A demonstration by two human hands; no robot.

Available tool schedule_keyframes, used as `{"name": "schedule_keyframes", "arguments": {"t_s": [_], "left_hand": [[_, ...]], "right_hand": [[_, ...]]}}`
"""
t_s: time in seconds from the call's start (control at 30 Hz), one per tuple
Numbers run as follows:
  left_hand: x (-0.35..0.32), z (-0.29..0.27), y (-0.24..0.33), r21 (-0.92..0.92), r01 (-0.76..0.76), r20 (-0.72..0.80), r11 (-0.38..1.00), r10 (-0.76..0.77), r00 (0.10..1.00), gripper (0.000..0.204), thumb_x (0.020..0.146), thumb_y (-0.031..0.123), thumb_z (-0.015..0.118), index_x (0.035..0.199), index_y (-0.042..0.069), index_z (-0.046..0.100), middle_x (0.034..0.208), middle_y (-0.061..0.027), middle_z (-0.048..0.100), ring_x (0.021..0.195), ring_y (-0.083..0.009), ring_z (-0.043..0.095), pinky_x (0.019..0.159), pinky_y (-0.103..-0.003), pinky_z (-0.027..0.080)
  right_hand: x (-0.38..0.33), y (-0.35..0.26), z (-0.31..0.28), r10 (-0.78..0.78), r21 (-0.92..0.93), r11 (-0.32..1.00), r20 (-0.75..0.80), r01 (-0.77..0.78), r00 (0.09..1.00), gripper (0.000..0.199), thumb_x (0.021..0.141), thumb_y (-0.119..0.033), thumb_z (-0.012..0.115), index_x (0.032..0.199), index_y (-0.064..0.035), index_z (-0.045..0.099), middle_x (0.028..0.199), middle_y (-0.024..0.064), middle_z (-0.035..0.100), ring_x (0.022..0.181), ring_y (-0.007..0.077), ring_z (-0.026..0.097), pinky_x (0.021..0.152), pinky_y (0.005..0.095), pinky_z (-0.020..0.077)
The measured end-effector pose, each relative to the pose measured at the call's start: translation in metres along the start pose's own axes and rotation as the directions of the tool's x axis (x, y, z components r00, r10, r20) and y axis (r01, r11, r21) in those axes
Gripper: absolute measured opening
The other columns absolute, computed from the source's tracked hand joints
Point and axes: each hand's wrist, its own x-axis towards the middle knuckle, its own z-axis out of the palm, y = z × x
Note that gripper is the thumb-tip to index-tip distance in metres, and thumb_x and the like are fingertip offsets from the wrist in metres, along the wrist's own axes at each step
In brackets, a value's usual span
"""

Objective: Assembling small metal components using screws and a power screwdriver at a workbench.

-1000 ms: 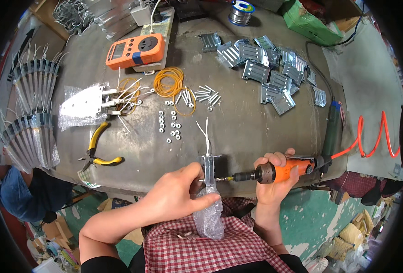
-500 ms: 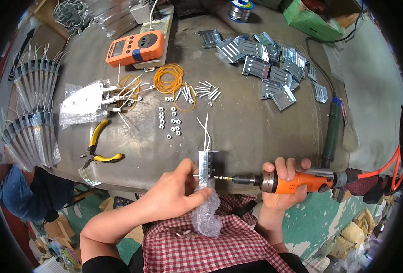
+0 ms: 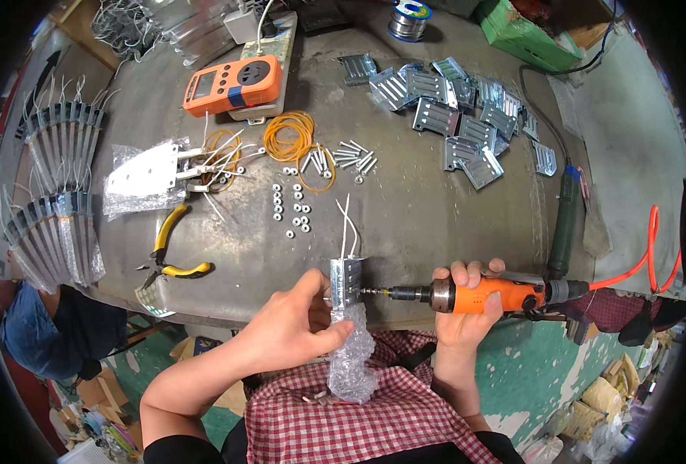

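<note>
The orange screwdriver (image 3: 486,295), clamped in the right hand (image 3: 463,309), had been swung level, its bit set against the metal bracket (image 3: 345,280) gripped by the left hand (image 3: 292,329).

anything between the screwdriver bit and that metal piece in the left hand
Nothing visible. The orange power screwdriver in the right hand points its bit straight at the side of the metal bracket, which the left hand holds from the opposite side, with bubble wrap hanging below it.
</note>
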Motion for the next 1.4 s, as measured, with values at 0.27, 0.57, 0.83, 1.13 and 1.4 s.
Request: {"name": "schedule_keyframes", "arguments": {"t_s": [0.27, 0.57, 0.83, 1.13, 1.4], "left_hand": [[-0.018, 0.005, 0.029, 0.512, -0.620, -0.121, 0.594, 0.765, 0.633, 0.032, 0.064, 0.012, 0.071, 0.074, 0.000, 0.044, 0.096, -0.0251, 0.057, 0.074, -0.0328, 0.063, 0.058, -0.035, 0.053], [0.032, 0.025, -0.045, 0.644, -0.595, -0.096, 0.481, 0.822, 0.561, 0.019, 0.070, 0.005, 0.056, 0.087, -0.002, 0.051, 0.115, -0.0217, 0.047, 0.107, -0.0372, 0.049, 0.089, -0.044, 0.043], [0.041, -0.043, -0.037, 0.826, -0.161, -0.430, 0.541, 0.788, 0.441, 0.011, 0.070, 0.000, 0.064, 0.080, 0.004, 0.064, 0.078, -0.0090, 0.059, 0.073, -0.0256, 0.058, 0.063, -0.034, 0.047], [0.059, -0.069, -0.035, 0.887, -0.211, -0.215, 0.411, 0.771, 0.599, 0.017, 0.070, -0.002, 0.061, 0.086, 0.003, 0.062, 0.086, -0.0078, 0.059, 0.081, -0.0248, 0.056, 0.068, -0.034, 0.047], [0.049, -0.076, -0.035, 0.830, -0.241, -0.230, 0.503, 0.702, 0.674, 0.016, 0.071, 0.000, 0.063, 0.086, 0.003, 0.062, 0.085, -0.0089, 0.060, 0.080, -0.0258, 0.058, 0.069, -0.034, 0.048]], "right_hand": [[0.016, -0.031, 0.041, -0.007, 0.548, 0.835, 0.109, -0.054, 0.994, 0.044, 0.077, -0.022, 0.068, 0.114, -0.0150, 0.046, 0.089, -0.0035, 0.045, 0.094, 0.0110, 0.047, 0.097, 0.0419, 0.0301], [-0.006, -0.010, -0.002, 0.017, 0.348, 0.937, -0.066, 0.007, 0.998, 0.038, 0.081, -0.021, 0.063, 0.114, -0.0160, 0.044, 0.089, 0.0006, 0.047, 0.093, 0.0147, 0.047, 0.096, 0.0448, 0.0344], [-0.002, -0.008, -0.011, 0.001, 0.339, 0.940, -0.073, 0.024, 0.997, 0.040, 0.081, -0.023, 0.064, 0.115, -0.0154, 0.043, 0.089, 0.0010, 0.047, 0.092, 0.0157, 0.047, 0.093, 0.0422, 0.0361], [-0.001, -0.007, -0.013, 0.014, 0.353, 0.935, -0.051, 0.004, 0.999, 0.040, 0.081, -0.024, 0.064, 0.114, -0.0158, 0.044, 0.088, 0.0002, 0.046, 0.091, 0.0153, 0.047, 0.093, 0.0427, 0.0355], [0.000, -0.008, -0.012, 0.023, 0.354, 0.935, -0.046, -0.006, 0.999, 0.040, 0.081, -0.023, 0.064, 0.114, -0.0158, 0.044, 0.088, 0.0007, 0.047, 0.092, 0.0161, 0.046, 0.093, 0.0424, 0.0347]]}}
